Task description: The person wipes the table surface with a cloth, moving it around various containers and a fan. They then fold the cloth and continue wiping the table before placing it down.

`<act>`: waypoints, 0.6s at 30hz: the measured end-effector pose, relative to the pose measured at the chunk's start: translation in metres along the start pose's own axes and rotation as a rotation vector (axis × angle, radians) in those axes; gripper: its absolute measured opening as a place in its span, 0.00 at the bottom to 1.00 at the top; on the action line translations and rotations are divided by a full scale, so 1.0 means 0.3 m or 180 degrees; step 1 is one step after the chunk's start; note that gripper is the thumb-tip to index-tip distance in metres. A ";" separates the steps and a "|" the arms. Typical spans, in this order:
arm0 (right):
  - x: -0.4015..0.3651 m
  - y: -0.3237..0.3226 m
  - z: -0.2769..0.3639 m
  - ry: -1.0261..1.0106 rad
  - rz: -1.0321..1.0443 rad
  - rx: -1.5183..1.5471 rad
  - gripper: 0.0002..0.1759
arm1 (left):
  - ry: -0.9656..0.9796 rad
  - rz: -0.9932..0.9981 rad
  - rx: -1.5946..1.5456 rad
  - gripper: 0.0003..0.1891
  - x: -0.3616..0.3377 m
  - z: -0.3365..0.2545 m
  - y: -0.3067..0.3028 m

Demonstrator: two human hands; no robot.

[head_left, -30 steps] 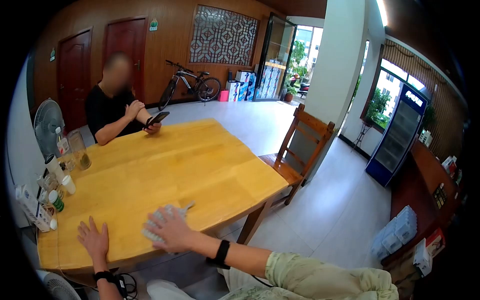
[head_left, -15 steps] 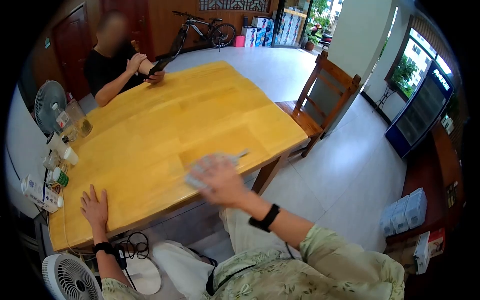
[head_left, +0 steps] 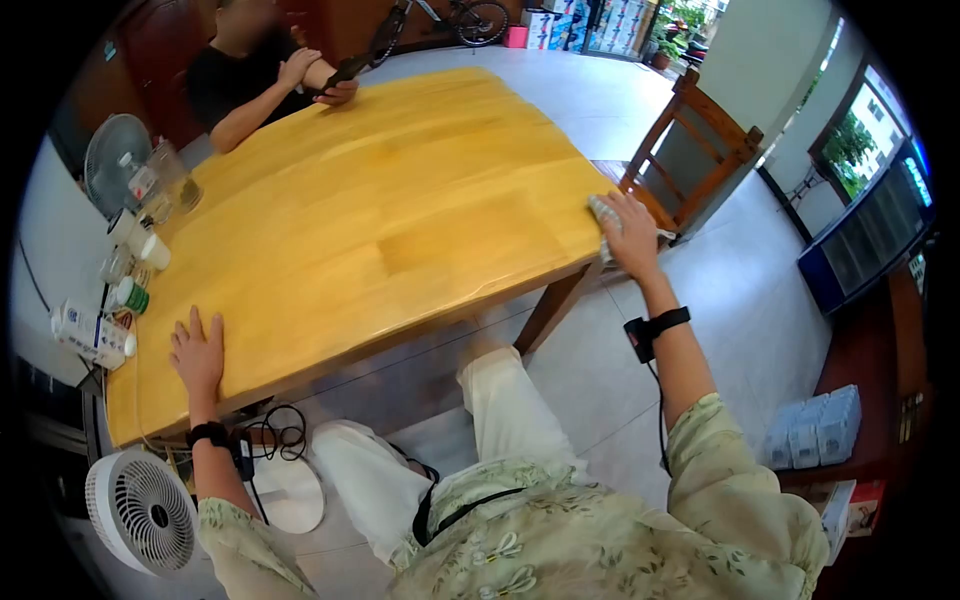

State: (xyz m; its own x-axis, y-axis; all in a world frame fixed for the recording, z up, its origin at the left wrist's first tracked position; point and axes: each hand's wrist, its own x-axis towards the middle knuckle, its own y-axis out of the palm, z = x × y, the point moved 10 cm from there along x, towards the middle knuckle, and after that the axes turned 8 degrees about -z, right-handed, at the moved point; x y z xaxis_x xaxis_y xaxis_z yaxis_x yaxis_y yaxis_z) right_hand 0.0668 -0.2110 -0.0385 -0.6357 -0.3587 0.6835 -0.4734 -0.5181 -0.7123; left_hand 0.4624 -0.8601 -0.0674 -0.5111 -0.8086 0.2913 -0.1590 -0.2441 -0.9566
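Observation:
At the right edge of the yellow wooden table (head_left: 420, 200), my right hand (head_left: 632, 235) presses a light grey-white cloth (head_left: 604, 214) against the corner. Part of the cloth hangs over the edge, and my palm hides the rest. My left hand (head_left: 198, 355) lies flat on the table's near left part with its fingers spread, holding nothing. Closest to that hand are a white carton (head_left: 90, 335) and a small green-and-white container (head_left: 132, 294).
A white paper cup (head_left: 154, 252), a plastic bottle (head_left: 145, 188) and a clear jug (head_left: 178, 178) line the left edge. A wooden chair (head_left: 690, 150) stands by the right corner. Across sits a person (head_left: 250, 80) with a phone. A white fan (head_left: 145, 510) is at lower left.
My right hand has slid the cloth from the table's near middle edge to the right corner. My left hand stays flat in its place. The view has tilted down slightly.

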 end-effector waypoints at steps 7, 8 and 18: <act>0.106 0.107 -0.118 0.0363 0.0870 0.0600 0.33 | -0.0020 -0.0109 0.0060 0.41 0.005 0.014 0.004; 0.130 0.185 -0.163 0.0334 0.0994 0.0839 0.32 | -0.0025 -0.0089 -0.0014 0.42 -0.003 0.019 -0.006; 0.300 0.443 -0.286 0.0770 0.2056 -0.0313 0.39 | -0.0240 -0.0115 -0.0297 0.41 -0.039 0.030 -0.083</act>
State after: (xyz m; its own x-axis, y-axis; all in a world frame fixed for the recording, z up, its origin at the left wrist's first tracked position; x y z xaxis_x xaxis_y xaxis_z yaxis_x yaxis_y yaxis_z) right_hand -0.1056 -0.2455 -0.0852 -0.9212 -0.3824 0.0714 -0.0005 -0.1824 -0.9832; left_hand 0.4800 -0.8495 -0.0469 -0.4393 -0.8390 0.3211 -0.2557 -0.2259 -0.9400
